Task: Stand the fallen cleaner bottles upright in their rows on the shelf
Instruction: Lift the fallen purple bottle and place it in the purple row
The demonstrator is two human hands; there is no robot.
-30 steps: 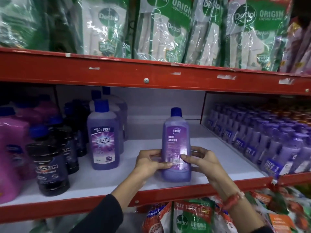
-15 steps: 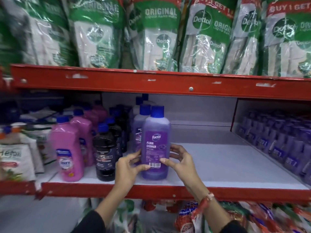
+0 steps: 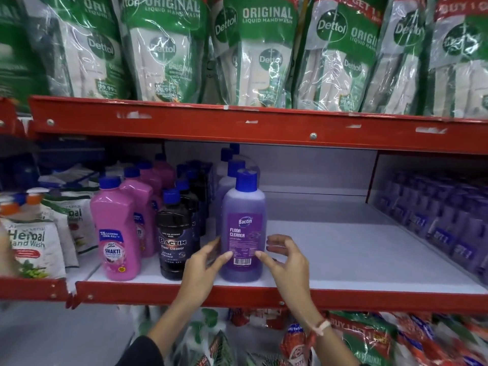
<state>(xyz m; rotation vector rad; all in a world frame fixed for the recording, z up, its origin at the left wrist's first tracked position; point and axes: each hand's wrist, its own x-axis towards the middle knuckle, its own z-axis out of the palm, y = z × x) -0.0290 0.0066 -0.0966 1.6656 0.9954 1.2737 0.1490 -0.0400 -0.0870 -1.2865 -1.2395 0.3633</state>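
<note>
A purple Bactin floor cleaner bottle [image 3: 244, 220] with a blue cap stands upright on the white shelf [image 3: 343, 254], at the front of a row of like purple bottles [image 3: 232, 170]. My left hand [image 3: 203, 268] is at its lower left and my right hand [image 3: 285, 260] at its lower right. Both hands have their fingers spread. The thumbs just graze the label, and the right fingers stand clear of the bottle. To the left stand a row of black Bactin bottles [image 3: 174, 241] and a row of pink Shakti bottles [image 3: 115, 233], all upright.
The white shelf runs bare to the right of the purple bottle up to a divider, behind which lie packed purple bottles [image 3: 435, 215]. Dettol pouches [image 3: 258, 54] fill the shelf above, herbal hand wash pouches [image 3: 29, 244] sit far left, and more pouches [image 3: 364, 342] lie below.
The purple bottle was carried left across the shelf and set down at the front of the purple row. Both hands have loosened from gripping it to spread fingers.
</note>
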